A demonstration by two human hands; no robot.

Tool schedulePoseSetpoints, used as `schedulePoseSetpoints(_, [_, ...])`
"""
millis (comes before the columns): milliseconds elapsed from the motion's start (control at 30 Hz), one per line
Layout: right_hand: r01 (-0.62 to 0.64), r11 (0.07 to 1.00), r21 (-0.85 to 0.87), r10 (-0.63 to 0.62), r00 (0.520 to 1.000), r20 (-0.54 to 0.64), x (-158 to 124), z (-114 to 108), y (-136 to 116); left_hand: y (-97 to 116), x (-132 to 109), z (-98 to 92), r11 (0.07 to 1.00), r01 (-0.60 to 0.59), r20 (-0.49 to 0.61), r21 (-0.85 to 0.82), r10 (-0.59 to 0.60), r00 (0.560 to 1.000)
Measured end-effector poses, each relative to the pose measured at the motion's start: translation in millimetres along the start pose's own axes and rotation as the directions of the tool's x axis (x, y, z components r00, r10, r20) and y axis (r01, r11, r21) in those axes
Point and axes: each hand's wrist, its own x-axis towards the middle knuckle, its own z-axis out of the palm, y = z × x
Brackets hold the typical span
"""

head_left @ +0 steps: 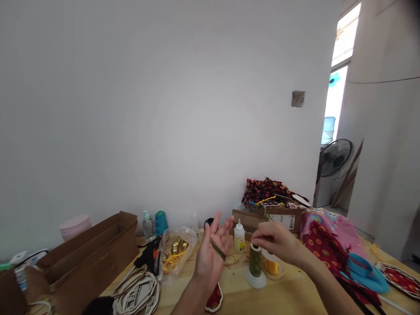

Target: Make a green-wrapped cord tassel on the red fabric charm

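My left hand (214, 253) is raised over the table, palm up, its fingers stretched out and apart. A band of olive green thread (218, 250) is wound round it across the palm. My right hand (274, 242) is closed in a pinch just above the spool of olive green thread (255, 262), which stands upright on a white base. Whatever lies between the pinching fingertips is too fine to see. A spool of yellow thread (271, 267) stands behind the green one. Below my left wrist lies a red patterned piece with a pale edge (215, 299), partly hidden by the forearm.
A white glue bottle (239, 238) stands between my hands. To the left are a plastic bag of golden bells (175, 253), pale cut-out frames (141, 291) and a long cardboard box (88, 258). Patterned red cloth (324, 249) and a blue ribbon roll (365, 269) lie right.
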Motion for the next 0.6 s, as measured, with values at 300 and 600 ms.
schedulePoseSetpoints(300, [-0.021,0.993,0.116,0.027,0.999,-0.045,4.8,-21.5,9.5,-7.3,11.9,30.2,1.0,-0.015,0.021,0.027,0.015,1.0])
schedulePoseSetpoints(600, [-0.188,0.982,-0.016,0.189,0.979,0.072,-62.9,36.1,73.5,-9.8,-49.0,17.2,0.997,0.035,0.129,0.064,-0.043,0.991])
